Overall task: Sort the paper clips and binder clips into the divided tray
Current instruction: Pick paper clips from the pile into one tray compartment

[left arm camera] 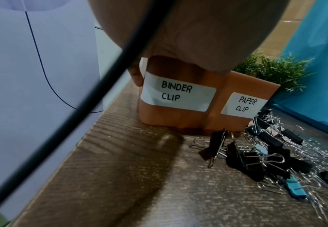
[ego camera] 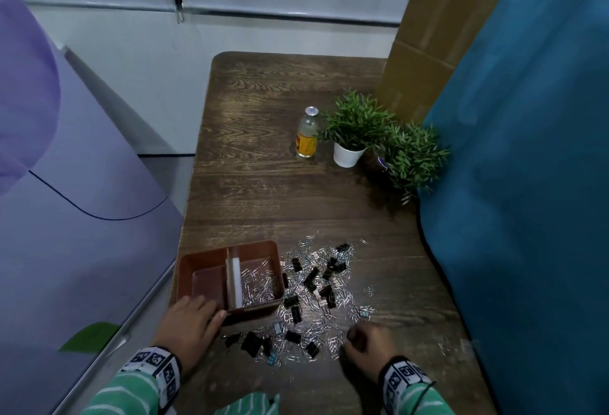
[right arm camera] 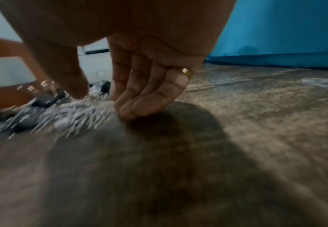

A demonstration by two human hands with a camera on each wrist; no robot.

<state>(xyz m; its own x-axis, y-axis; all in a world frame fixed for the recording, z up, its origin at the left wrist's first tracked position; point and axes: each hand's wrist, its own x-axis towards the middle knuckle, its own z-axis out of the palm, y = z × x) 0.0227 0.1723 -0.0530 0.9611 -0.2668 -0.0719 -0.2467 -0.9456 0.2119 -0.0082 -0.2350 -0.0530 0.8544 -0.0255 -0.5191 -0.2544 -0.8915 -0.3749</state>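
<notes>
Tray [ego camera: 263,248]: brown, divided; right compartment holds paper clips [ego camera: 260,283].
Left hand [ego camera: 189,319]: grips tray's near-left corner, thumb over the rim.
Right hand [ego camera: 365,348]: fingers curled down at the clip pile's near-right edge; whether they hold anything, cannot tell.
Binder clips [ego camera: 311,278]: scattered just right of the tray.
</notes>
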